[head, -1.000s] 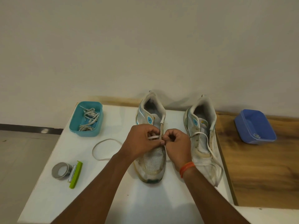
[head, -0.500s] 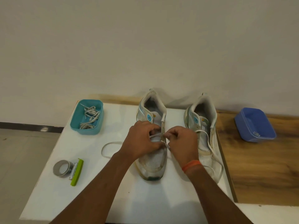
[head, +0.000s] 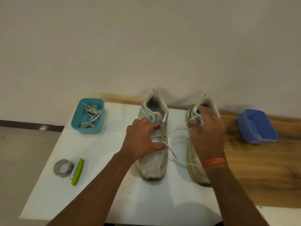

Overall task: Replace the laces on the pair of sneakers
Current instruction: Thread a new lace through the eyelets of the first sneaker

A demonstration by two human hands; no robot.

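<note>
White tabletop: left hand presses left sneaker, fingers spread; right hand pinches lace, taut rightward from eyelets over right sneaker.

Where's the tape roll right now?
Head view: the tape roll lies on the white table near its front-left edge, touching the green tool, left of the left sneaker.

Grey tape roll touching green cutter, white table front-left, blue tub on wood top right
</note>
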